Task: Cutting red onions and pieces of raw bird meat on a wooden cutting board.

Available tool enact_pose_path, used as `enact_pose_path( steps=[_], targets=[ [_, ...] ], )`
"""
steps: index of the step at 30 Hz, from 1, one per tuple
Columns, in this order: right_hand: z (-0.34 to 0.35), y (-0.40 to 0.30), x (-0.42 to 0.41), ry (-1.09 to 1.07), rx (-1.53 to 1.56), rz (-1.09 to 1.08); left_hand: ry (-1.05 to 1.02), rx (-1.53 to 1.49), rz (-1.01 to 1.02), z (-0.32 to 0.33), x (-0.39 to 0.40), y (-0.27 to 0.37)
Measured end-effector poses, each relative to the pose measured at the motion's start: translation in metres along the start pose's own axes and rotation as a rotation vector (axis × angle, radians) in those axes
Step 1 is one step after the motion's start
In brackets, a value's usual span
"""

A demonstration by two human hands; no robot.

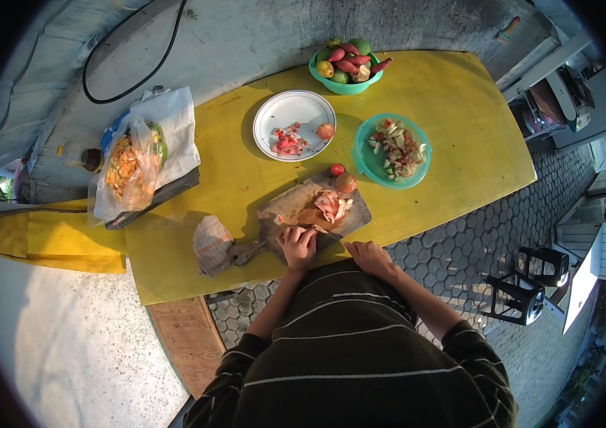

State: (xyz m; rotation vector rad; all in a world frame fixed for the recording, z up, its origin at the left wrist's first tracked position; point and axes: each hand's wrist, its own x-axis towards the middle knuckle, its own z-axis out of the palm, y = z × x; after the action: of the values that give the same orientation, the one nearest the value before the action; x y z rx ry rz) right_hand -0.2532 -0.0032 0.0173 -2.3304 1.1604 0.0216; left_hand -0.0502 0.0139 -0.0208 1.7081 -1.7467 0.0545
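Note:
A wooden cutting board (290,207) with a handle lies on the yellow table (458,128). My left hand (298,247) rests on the board's near edge, its fingertips pressing a small pale piece of fruit. My right hand (370,257) is closed round the handle of a knife (335,236), whose thin blade reaches left towards that piece. Sliced pinkish fruit (331,206) is heaped on the board, with a brownish-red round fruit (346,182) and a small red one (337,169) behind it. Beyond are a white plate (265,120) with red scraps and a green bowl (423,163) of cut fruit.
A green basin (348,90) of mangoes and red tubers stands at the back. A checked cloth (212,246) lies left of the board handle. Plastic bags with orange cut pieces (124,166) sit at the left on a dark box (174,187). Black stools (517,299) stand at the right.

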Motion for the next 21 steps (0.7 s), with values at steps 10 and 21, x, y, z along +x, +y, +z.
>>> enact_pose_path(
  steps=[10, 21],
  targets=[
    [-0.014, -0.008, 0.016, -0.133, 0.315, 0.365, 0.017, 0.036, 0.003, -0.001, 0.001, 0.002],
    [-0.001, -0.007, 0.026, -0.054, 0.304, 0.279, 0.025, 0.04, 0.015, -0.003, 0.004, 0.0]
  ],
)
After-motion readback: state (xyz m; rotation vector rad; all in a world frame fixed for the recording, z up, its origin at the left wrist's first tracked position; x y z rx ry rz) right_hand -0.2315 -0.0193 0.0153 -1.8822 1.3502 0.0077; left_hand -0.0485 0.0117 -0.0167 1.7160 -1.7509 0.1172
